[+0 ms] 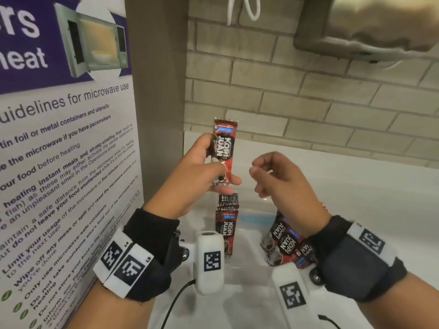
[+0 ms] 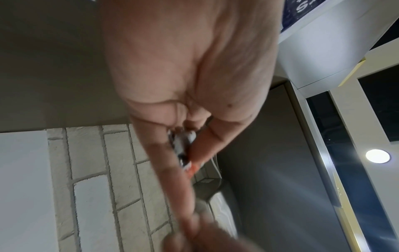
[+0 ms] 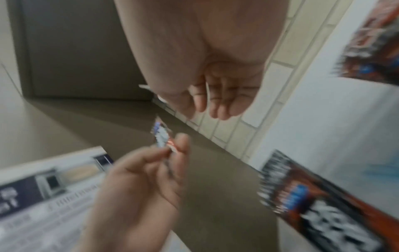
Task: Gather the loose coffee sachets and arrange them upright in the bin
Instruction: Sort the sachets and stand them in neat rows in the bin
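Observation:
My left hand (image 1: 223, 176) grips a red and black Kopi Juan coffee sachet (image 1: 224, 148) and holds it upright above the clear bin (image 1: 248, 233). That sachet shows edge-on between the fingers in the left wrist view (image 2: 182, 150), and from the right wrist (image 3: 161, 136). My right hand (image 1: 259, 179) hovers just right of it with loosely curled fingers (image 3: 218, 110) and holds nothing. One sachet (image 1: 226, 224) stands upright at the bin's left. Several more sachets (image 1: 285, 243) lean at its right side, partly hidden by my right wrist.
A microwave guidelines poster (image 1: 59, 138) on a grey panel closes off the left side. A pale brick wall (image 1: 308, 103) runs behind the white counter (image 1: 356, 181). A metal wall-mounted unit (image 1: 368, 24) and a white cord (image 1: 240, 8) hang overhead.

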`<state>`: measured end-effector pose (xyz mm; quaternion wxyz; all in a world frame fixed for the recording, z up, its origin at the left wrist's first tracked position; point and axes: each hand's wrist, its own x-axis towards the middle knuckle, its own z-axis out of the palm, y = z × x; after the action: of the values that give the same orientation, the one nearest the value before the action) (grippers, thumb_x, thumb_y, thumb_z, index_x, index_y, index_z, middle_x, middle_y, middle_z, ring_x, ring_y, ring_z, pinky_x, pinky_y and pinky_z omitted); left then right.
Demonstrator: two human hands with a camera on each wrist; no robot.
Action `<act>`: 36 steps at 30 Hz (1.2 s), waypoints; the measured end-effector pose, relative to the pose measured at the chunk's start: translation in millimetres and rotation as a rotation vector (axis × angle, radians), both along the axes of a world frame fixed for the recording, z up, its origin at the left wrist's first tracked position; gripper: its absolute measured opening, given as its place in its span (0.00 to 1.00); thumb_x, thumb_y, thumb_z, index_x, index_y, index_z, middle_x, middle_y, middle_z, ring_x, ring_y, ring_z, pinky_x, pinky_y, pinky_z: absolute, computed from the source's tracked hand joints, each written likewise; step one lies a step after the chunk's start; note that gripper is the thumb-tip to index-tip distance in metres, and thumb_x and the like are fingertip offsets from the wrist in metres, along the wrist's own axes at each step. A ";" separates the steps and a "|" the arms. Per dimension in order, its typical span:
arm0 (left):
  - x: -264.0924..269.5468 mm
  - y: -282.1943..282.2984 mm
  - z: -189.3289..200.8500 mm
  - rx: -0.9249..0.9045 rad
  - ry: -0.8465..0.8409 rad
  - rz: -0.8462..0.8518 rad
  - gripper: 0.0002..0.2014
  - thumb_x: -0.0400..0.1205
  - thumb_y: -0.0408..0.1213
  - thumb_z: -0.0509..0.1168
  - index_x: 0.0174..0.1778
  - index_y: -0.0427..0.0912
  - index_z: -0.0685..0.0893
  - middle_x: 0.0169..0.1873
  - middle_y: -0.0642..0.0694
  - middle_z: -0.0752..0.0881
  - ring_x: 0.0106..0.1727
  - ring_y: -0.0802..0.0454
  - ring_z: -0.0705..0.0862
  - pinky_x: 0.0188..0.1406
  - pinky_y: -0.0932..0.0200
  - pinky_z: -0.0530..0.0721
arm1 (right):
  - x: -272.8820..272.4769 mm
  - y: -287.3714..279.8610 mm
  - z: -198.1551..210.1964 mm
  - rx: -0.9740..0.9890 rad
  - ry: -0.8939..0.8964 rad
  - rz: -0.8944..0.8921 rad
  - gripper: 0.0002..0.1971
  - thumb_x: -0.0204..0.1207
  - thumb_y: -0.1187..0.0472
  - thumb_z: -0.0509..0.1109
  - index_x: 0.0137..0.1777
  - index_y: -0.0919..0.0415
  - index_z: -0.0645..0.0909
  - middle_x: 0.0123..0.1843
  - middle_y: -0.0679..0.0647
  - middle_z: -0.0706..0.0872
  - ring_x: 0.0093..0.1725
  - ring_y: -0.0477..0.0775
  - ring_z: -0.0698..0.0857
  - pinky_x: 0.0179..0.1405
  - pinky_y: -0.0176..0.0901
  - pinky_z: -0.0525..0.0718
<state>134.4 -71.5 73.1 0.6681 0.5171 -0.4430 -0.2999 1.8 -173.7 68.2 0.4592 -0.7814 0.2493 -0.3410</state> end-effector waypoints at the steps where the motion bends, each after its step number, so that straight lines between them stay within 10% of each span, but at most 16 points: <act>1: -1.9 -0.2 -0.9 0.023 -0.026 -0.030 0.20 0.81 0.21 0.59 0.55 0.55 0.75 0.57 0.44 0.81 0.44 0.46 0.91 0.37 0.53 0.89 | -0.4 1.2 5.8 0.043 -0.049 0.049 0.03 0.77 0.63 0.69 0.48 0.59 0.78 0.40 0.54 0.82 0.31 0.48 0.80 0.34 0.42 0.81; 8: -4.9 -1.9 -9.8 0.178 -0.347 -0.097 0.19 0.73 0.37 0.72 0.58 0.52 0.76 0.57 0.44 0.82 0.58 0.45 0.85 0.60 0.44 0.84 | -2.9 -0.3 -7.2 0.091 -0.057 0.120 0.10 0.73 0.69 0.73 0.50 0.74 0.79 0.38 0.63 0.83 0.32 0.49 0.82 0.30 0.39 0.81; 13: 7.1 -0.8 -14.1 0.259 -0.522 0.032 0.21 0.78 0.33 0.68 0.62 0.57 0.73 0.62 0.58 0.78 0.67 0.65 0.74 0.58 0.69 0.75 | -6.4 -5.8 -33.8 0.258 0.094 0.102 0.12 0.72 0.72 0.73 0.50 0.79 0.76 0.36 0.67 0.82 0.27 0.48 0.84 0.29 0.38 0.86; 18: 8.4 -1.3 -16.7 0.381 -0.601 -0.033 0.26 0.80 0.40 0.67 0.72 0.58 0.67 0.68 0.61 0.72 0.71 0.65 0.70 0.66 0.67 0.70 | -4.3 2.6 -64.7 0.340 0.341 0.154 0.10 0.71 0.75 0.73 0.38 0.67 0.73 0.30 0.62 0.84 0.25 0.50 0.85 0.30 0.42 0.88; 36: 15.6 -2.3 -23.6 0.663 -0.791 -0.149 0.40 0.78 0.39 0.68 0.81 0.57 0.51 0.82 0.57 0.55 0.79 0.58 0.61 0.67 0.66 0.64 | 4.8 4.3 -85.5 0.328 0.587 0.167 0.20 0.67 0.70 0.78 0.45 0.60 0.66 0.39 0.65 0.86 0.30 0.55 0.86 0.34 0.45 0.88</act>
<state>150.0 -73.7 49.5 0.2268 0.7417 -0.5785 -0.2524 6.6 -169.4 -17.3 0.5139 -0.7797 0.3573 -0.0184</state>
